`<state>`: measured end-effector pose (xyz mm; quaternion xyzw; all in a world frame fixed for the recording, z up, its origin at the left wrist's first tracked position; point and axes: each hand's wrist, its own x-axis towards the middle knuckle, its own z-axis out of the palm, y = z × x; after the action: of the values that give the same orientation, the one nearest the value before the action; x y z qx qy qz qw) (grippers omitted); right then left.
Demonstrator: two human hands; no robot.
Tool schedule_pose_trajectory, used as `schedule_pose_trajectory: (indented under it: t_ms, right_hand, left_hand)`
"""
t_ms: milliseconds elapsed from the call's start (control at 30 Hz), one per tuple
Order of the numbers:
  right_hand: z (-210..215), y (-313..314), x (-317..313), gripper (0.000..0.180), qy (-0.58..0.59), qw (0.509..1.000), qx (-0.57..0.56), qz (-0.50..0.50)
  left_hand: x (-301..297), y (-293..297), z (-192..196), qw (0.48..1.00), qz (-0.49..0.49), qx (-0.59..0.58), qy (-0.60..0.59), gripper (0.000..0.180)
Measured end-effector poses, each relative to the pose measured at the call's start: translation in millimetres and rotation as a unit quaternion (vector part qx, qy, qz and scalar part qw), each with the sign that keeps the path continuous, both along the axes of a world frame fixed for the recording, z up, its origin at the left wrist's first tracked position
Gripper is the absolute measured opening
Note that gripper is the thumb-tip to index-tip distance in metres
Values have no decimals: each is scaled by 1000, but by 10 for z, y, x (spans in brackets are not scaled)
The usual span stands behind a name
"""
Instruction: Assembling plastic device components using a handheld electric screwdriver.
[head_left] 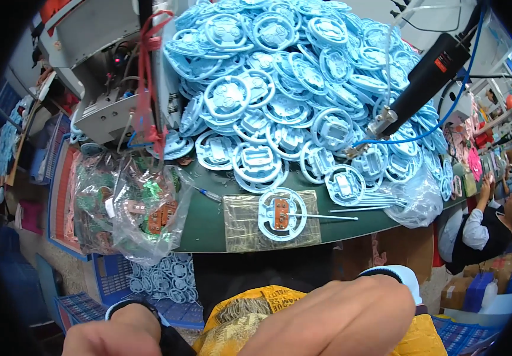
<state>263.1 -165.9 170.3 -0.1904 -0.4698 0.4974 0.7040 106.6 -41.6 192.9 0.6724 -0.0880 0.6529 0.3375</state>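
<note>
Both my forearms rise close to the camera at the lower edge, the left one (113, 338) and the right one (339, 320), bent, with light blue cuffs. My hands lie beyond the picture's edge, so what they hold is not shown. In front of me a light blue toy steering wheel (261, 213) lies on a tape-covered board (241, 228). An orange-brown circuit board (281, 215) sits in the middle of the wheel. From there a thin pale rod (333, 217) extends to the right. A small screwdriver (209, 194) rests on the green table (202, 222) behind the board.
A tall heap of light blue wheels (285, 107) covers the table's back. A black electric screwdriver (434, 71) hangs at the right, above a plastic bag (419, 204). Clear bags of circuit boards (149, 207) lie left. A crate of blue parts (164, 279) stands below; a co-worker (487, 231) sits right.
</note>
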Motion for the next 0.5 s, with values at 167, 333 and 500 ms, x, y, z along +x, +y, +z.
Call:
schedule_pose_trajectory:
  t_ms: [167, 333, 500]
  right_hand:
    - [155, 59, 188, 22, -181, 967, 114, -138]
    - [288, -186, 279, 20, -189, 970, 91, -122]
    - [438, -176, 57, 32, -120, 978, -44, -167]
  left_hand:
    - [-270, -87, 50, 989, -74, -54, 114, 39]
    - [-224, -104, 366, 955, -114, -188, 202, 28]
    - [-154, 168, 220, 963, -152, -123, 188, 28]
